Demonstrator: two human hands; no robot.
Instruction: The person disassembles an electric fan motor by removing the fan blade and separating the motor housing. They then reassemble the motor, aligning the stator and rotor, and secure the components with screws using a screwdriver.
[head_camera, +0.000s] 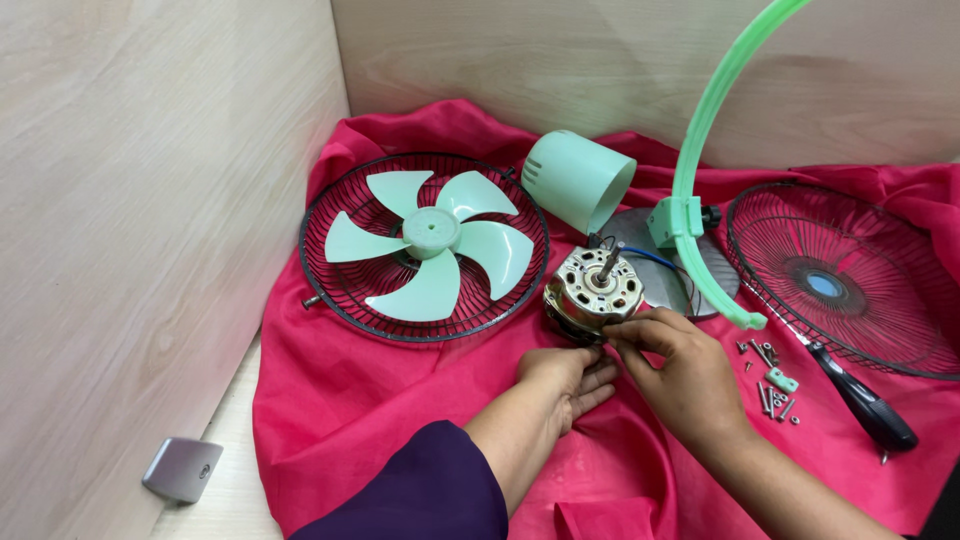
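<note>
Two hands meet at the near edge of the bare fan motor (594, 290), which sits on the red cloth (400, 400) between the two guards. The left hand (567, 382) lies palm up beneath the motor's rim, fingers half curled; the right hand (680, 365) pinches something small against that rim, too small to identify. Dismantling looks largely complete: the green blade (430, 252) rests loose in one wire guard (345, 290), the second guard (850, 290) lies apart, the motor cover (577, 180) is off, and the green rim ring (700, 180) stands free. Loose screws (770, 385) and a screwdriver (860, 400) lie to the right. The motor itself appears to be the remaining work.
</note>
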